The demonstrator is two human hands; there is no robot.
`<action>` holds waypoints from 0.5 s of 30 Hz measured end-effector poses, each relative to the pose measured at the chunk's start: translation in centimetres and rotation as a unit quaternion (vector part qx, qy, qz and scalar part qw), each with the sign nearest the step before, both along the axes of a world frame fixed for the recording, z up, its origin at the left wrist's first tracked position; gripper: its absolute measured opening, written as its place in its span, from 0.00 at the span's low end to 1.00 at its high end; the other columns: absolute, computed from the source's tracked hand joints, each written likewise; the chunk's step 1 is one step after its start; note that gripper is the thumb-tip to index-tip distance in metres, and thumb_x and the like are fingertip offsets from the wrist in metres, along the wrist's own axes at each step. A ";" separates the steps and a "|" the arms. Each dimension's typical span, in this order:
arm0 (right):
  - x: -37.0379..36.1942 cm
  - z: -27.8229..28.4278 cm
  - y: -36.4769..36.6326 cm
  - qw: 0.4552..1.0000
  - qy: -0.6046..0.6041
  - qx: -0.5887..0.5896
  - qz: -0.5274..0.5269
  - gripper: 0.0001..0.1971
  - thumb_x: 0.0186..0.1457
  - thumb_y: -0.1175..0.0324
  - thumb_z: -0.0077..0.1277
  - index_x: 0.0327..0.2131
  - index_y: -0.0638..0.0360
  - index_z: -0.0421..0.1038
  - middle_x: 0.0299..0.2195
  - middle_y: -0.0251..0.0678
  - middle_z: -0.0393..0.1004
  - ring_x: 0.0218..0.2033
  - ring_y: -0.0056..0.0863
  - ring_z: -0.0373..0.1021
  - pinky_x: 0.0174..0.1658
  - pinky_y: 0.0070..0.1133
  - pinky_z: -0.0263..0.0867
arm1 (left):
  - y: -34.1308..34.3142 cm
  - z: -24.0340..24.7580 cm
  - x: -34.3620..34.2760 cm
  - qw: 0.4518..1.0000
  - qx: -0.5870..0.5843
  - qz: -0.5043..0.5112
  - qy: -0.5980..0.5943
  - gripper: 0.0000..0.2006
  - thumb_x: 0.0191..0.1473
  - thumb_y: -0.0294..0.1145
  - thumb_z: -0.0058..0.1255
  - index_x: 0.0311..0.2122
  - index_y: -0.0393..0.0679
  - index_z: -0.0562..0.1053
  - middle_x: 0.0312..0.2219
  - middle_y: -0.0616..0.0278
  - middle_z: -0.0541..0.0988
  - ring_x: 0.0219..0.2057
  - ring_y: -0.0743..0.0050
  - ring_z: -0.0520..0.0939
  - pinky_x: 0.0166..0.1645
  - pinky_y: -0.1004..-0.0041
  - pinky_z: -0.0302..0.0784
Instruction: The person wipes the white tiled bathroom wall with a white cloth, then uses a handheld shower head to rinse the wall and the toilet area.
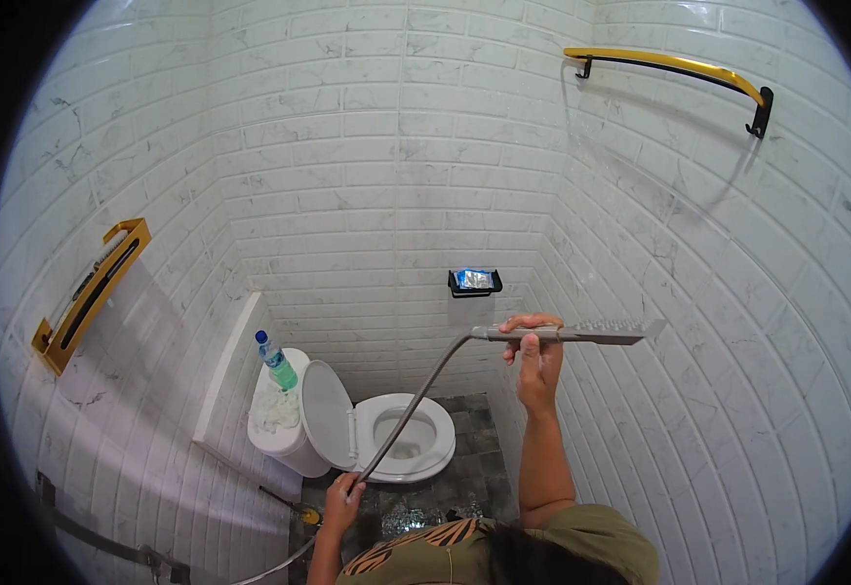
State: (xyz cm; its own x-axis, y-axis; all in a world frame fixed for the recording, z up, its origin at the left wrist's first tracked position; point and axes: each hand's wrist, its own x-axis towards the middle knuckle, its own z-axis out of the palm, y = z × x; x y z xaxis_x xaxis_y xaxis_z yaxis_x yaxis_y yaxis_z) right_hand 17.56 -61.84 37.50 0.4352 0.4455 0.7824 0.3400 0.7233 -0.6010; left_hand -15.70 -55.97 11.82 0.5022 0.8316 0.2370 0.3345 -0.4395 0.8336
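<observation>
A long grey hand shower (pixel 601 335) lies level in front of me, its nozzle side facing up and its flat end pointing right. My right hand (pixel 534 363) is closed round its handle. From the handle's left end a grey shower hose (pixel 423 388) bends down past the toilet. Lower left, my left hand (pixel 341 505) is closed on that hose. The toilet (pixel 435 466), white with its lid raised, stands beyond and below the hose. On the tank top sit a bottle (pixel 277 363) of green liquid with a blue cap and a crumpled whitish bundle (pixel 276 407).
A yellow and black towel rail (pixel 674 66) juts from the right wall. On the left wall hangs a yellow shelf (pixel 94 292). A small black holder (pixel 474 292) with a blue and silver packet is fixed to the back wall. The dark tiled floor (pixel 479 448) looks wet near me.
</observation>
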 end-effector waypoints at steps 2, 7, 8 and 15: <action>0.2 0.2 -0.3 1.000 0.000 0.020 -0.007 0.12 0.63 0.59 0.41 0.43 0.55 0.58 0.35 0.41 0.70 0.28 0.17 0.64 0.27 0.14 0.62 | 0.0 0.4 0.4 1.000 0.003 -0.003 0.001 0.11 0.52 0.30 0.51 0.39 0.34 0.73 0.32 0.47 0.76 0.34 0.47 0.77 0.40 0.63 0.71; 0.8 0.2 -0.8 0.998 -0.002 0.047 -0.030 0.11 0.64 0.60 0.40 0.44 0.55 0.58 0.35 0.41 0.70 0.30 0.19 0.65 0.26 0.15 0.62 | -0.3 1.7 1.2 1.000 0.001 -0.011 -0.012 0.11 0.52 0.29 0.51 0.39 0.34 0.73 0.31 0.48 0.76 0.33 0.49 0.77 0.39 0.64 0.72; 0.9 0.1 -0.9 0.998 -0.003 0.046 -0.032 0.11 0.64 0.60 0.40 0.44 0.55 0.58 0.35 0.41 0.70 0.30 0.19 0.65 0.26 0.14 0.62 | -0.4 1.8 1.3 1.000 0.005 -0.011 -0.014 0.11 0.52 0.29 0.51 0.39 0.34 0.73 0.31 0.48 0.76 0.33 0.49 0.77 0.39 0.64 0.72; 1.8 -1.1 -1.8 0.998 0.007 0.022 -0.052 0.11 0.64 0.60 0.40 0.44 0.55 0.58 0.35 0.41 0.70 0.26 0.17 0.63 0.26 0.14 0.62 | -0.6 2.1 1.7 1.000 0.014 -0.022 -0.014 0.10 0.52 0.29 0.51 0.39 0.35 0.73 0.30 0.49 0.77 0.33 0.50 0.78 0.39 0.64 0.72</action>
State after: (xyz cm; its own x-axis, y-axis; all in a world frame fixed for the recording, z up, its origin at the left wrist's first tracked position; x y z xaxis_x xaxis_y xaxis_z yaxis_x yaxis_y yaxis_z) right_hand 19.41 -63.64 36.41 0.4882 0.3635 0.7934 0.4057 0.7104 -0.5751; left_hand -14.02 -56.60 13.93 0.5317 0.8015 0.2736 0.2911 -0.4764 0.8296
